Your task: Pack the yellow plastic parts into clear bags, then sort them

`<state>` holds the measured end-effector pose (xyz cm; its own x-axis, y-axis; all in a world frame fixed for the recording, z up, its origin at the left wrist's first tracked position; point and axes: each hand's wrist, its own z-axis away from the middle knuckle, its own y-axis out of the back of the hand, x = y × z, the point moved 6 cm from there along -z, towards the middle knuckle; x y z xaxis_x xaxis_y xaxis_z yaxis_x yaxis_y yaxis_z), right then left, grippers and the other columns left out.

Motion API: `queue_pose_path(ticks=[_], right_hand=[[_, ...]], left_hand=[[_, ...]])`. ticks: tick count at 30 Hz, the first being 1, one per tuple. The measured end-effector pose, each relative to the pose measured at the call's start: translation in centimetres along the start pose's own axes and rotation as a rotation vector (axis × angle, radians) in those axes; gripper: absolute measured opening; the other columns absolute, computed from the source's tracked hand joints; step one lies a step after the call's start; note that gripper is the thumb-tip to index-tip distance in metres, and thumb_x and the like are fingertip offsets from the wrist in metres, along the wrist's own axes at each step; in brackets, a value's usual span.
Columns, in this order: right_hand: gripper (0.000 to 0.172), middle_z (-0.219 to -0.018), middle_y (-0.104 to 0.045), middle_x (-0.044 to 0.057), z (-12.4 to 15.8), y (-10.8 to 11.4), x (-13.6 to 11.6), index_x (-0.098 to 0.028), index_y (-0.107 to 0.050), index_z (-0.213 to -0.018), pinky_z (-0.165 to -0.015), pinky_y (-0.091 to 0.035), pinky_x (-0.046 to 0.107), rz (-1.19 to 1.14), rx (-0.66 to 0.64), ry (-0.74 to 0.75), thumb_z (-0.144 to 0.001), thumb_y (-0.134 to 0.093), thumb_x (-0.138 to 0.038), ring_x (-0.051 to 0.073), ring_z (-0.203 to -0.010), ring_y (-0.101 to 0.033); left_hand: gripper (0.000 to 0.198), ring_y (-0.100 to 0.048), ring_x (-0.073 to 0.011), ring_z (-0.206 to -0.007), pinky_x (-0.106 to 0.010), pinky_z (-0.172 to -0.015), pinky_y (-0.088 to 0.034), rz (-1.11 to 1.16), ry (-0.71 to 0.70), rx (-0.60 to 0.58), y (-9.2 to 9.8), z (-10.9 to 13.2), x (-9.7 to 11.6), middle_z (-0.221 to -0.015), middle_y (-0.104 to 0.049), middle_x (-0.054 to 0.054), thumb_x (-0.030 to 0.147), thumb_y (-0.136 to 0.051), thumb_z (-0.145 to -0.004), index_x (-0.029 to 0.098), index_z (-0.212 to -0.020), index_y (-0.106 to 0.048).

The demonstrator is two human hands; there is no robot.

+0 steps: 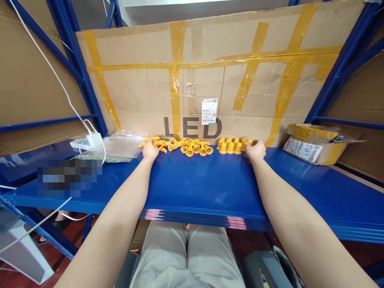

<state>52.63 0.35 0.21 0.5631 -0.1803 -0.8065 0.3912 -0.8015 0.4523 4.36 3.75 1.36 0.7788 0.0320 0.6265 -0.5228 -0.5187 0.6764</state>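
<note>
My left hand (150, 151) reaches to the back of the blue shelf, its fingers curled at the left end of a loose pile of narrow yellow plastic pieces (163, 145). Its fingertips are partly hidden, so what they grip cannot be made out. Beside that pile, several yellow bell-shaped plastic pieces (196, 149) lie on their sides, most with their open ends towards me. Further right, more yellow bell-shaped pieces (230, 147) stand upright in close rows, wide ends down. At the right end of these rows, my right hand (257, 151) has its fingers closed on a yellow bell-shaped piece (248, 142).
A large taped cardboard sheet (135, 96) backs the blue shelf (204, 180). Clear plastic bags (120, 145), a white plug (94, 139) with cables and a blurred dark object (70, 178) lie at left. A small taped carton (313, 145) sits at right. Blue uprights flank both sides.
</note>
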Motion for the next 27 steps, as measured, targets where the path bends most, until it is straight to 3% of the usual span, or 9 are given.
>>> queue_pose_path(ticks=[5, 11, 19, 23, 27], right_hand=[[0.018, -0.093, -0.068, 0.012, -0.4, -0.6, 0.7, -0.014, -0.067, -0.091, -0.089, -0.049, 0.036, 0.028, -0.077, -0.021, -0.073, -0.063, -0.013, 0.025, -0.096, -0.063], [0.031, -0.106, -0.067, 0.015, -0.1, -0.6, 0.6, -0.01, -0.069, -0.1, -0.092, -0.049, 0.031, 0.123, -0.125, -0.074, -0.071, -0.06, -0.004, 0.026, -0.106, -0.063], [0.041, -0.123, -0.062, 0.014, 0.7, -0.9, 0.4, -0.016, -0.062, -0.115, -0.099, -0.044, 0.043, 0.222, -0.186, -0.087, -0.075, -0.068, -0.025, 0.029, -0.117, -0.058], [0.035, -0.121, -0.064, 0.013, 1.0, -0.8, 0.5, -0.019, -0.064, -0.112, -0.1, -0.041, 0.044, 0.297, -0.189, -0.081, -0.079, -0.067, -0.029, 0.029, -0.118, -0.058], [0.033, -0.111, -0.068, 0.013, 0.8, -0.9, 0.7, -0.018, -0.065, -0.109, -0.097, -0.041, 0.043, 0.357, -0.209, -0.081, -0.078, -0.066, -0.028, 0.029, -0.114, -0.059]], left_hand=[[0.054, -0.055, -0.0313, -0.123, -0.043, -0.104, -0.043, 0.006, -0.022, 0.032, -0.2, -0.2, 0.0, -0.129, -0.06, -0.016, 0.005, -0.062, -0.073, 0.017, -0.125, -0.056], [0.049, -0.055, -0.0304, -0.123, -0.04, -0.104, -0.045, 0.019, -0.061, 0.091, 0.1, -0.1, 0.1, -0.137, -0.05, -0.019, -0.002, -0.055, -0.071, 0.011, -0.119, -0.059], [0.038, -0.059, -0.0262, -0.117, -0.035, -0.103, -0.043, -0.02, -0.064, 0.087, 0.2, -0.1, 0.2, -0.125, -0.062, -0.015, 0.003, -0.054, -0.075, 0.011, -0.111, -0.064], [0.037, -0.057, -0.0311, -0.12, -0.047, -0.106, -0.039, -0.076, -0.008, 0.036, 0.0, 0.0, 0.2, -0.121, -0.066, -0.014, 0.011, -0.057, -0.078, 0.015, -0.113, -0.065], [0.042, -0.051, -0.0359, -0.126, -0.061, -0.108, -0.03, -0.098, 0.021, 0.024, -0.2, 0.1, 0.2, -0.131, -0.061, -0.015, 0.015, -0.059, -0.077, 0.019, -0.119, -0.063]])
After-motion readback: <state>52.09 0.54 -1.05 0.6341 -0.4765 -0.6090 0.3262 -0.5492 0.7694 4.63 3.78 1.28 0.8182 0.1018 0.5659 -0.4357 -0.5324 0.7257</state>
